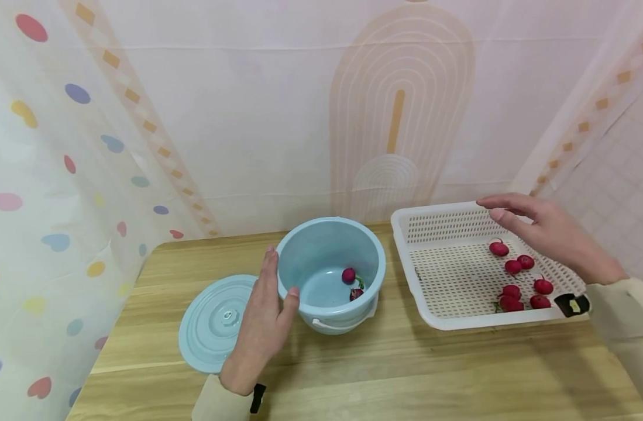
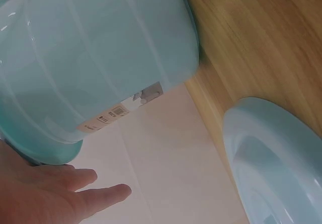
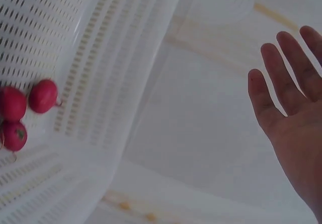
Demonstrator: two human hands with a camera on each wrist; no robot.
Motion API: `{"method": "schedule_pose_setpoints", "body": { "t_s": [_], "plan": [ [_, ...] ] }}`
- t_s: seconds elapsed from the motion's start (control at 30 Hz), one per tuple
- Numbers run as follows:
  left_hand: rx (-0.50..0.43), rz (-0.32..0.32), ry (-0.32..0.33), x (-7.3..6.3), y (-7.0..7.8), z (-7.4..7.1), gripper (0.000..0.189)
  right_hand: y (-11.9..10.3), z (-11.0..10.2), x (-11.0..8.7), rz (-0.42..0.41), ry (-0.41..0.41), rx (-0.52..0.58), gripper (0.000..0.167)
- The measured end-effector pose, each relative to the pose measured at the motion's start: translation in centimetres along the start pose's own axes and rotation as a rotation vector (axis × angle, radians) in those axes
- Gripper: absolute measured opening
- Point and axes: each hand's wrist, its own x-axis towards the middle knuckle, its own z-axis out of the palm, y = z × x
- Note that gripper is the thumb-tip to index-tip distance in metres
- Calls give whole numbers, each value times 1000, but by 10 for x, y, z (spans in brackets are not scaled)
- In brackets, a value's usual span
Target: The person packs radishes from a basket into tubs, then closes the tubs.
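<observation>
Both the left hand (image 1: 263, 318), beside the bucket (image 1: 318, 245), and right hand (image 1: 553, 234), above the perforated basket (image 1: 453, 275), extend empty fingers.

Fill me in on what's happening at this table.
A person is handling small red radishes. Their left hand is at the side of a light blue bucket, which has two radishes inside. The right hand, empty, hovers over a white basket with several more radishes. The bucket's lid lies off to the left.
</observation>
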Motion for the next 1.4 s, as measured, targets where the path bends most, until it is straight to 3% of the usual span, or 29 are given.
{"method": "schedule_pose_setpoints", "body": {
  "t_s": [0.5, 1.07, 1.4],
  "plan": [
    [-3, 19, 19, -1, 0, 0, 73, 50, -10, 18, 143, -161, -7, 46],
    [0, 54, 30, -1, 0, 3, 72, 86, -6, 24, 212, -283, 14, 55],
    [9, 57, 25, -1, 1, 5, 73, 109, -1, 20, 197, -311, -4, 51]
  ]
}}
